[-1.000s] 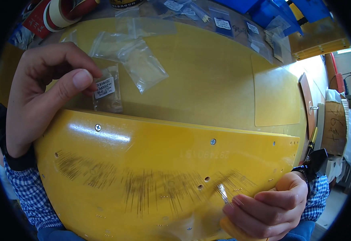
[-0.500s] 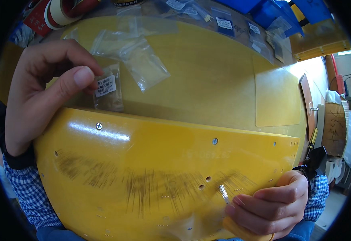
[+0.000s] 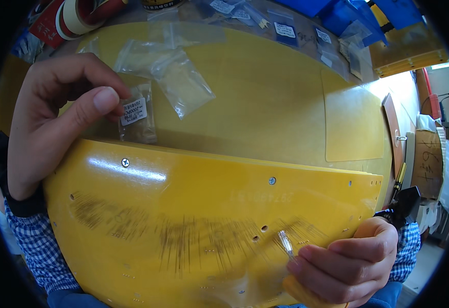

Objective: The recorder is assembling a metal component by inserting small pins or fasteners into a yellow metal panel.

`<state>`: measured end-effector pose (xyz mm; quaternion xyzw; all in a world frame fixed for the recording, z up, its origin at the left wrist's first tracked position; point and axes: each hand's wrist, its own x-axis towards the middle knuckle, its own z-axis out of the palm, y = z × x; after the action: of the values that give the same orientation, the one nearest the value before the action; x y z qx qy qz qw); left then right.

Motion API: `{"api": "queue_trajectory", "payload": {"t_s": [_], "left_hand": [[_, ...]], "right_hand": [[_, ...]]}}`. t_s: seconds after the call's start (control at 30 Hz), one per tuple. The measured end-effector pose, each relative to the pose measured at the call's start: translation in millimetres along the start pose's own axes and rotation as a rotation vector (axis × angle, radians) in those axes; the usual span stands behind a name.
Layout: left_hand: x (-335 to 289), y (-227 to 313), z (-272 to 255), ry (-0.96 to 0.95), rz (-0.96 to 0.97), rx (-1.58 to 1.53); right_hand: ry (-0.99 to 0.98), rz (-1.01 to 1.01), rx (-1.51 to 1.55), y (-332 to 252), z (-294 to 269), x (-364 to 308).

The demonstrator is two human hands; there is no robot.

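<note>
A large yellow board (image 3: 198,179) lies in front of me, with screws, small holes and clusters of thin dark needle-like lines (image 3: 183,241) across it. Over its right part, my right hand (image 3: 350,264) pinches a bundle of thin, shiny metal pins (image 3: 285,243), tips pointing up and away. Something yellow-orange (image 3: 304,292) shows under that palm. My left hand (image 3: 62,113) is bent over the board's far left edge, thumb and forefinger curled together beside a small labelled clear bag (image 3: 134,112). Whatever sits between those fingertips, if anything, is hidden.
Clear zip bags (image 3: 183,82) lie on the yellowish work surface beyond the board. Tape rolls (image 3: 75,18) stand back left. More labelled bags (image 3: 285,32) and blue bins (image 3: 345,20) line the back. A cardboard box (image 3: 427,159) is at right.
My right hand and the pin bundle have shifted very slightly, the pins now tilting a bit more to the left. My left hand stays almost still beside the labelled bag.
</note>
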<state>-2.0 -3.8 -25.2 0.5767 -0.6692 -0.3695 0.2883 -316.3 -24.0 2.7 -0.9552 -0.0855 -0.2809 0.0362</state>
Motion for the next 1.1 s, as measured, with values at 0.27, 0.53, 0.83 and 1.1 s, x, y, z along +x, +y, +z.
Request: {"api": "queue_trajectory", "payload": {"t_s": [0.27,0.53,0.83,1.1], "left_hand": [[-6.7,4.1,-3.8,0.015,-0.043,0.028],[-3.2,0.9,3.8,0.082,-0.023,-0.005],[0.1,2.8,5.5,0.095,0.011,-0.048],[-1.1,-1.6,3.3,0.071,0.008,-0.044]], "right_hand": [[0.056,0.040,-0.006,-5.2,11.6,-1.8],[0.103,0.420,0.329,-20.2,0.1,-7.9],[0.023,0.184,0.052,-11.8,-4.7,-10.3],[0.001,0.150,-0.039,-8.1,-2.1,-8.4]]}}
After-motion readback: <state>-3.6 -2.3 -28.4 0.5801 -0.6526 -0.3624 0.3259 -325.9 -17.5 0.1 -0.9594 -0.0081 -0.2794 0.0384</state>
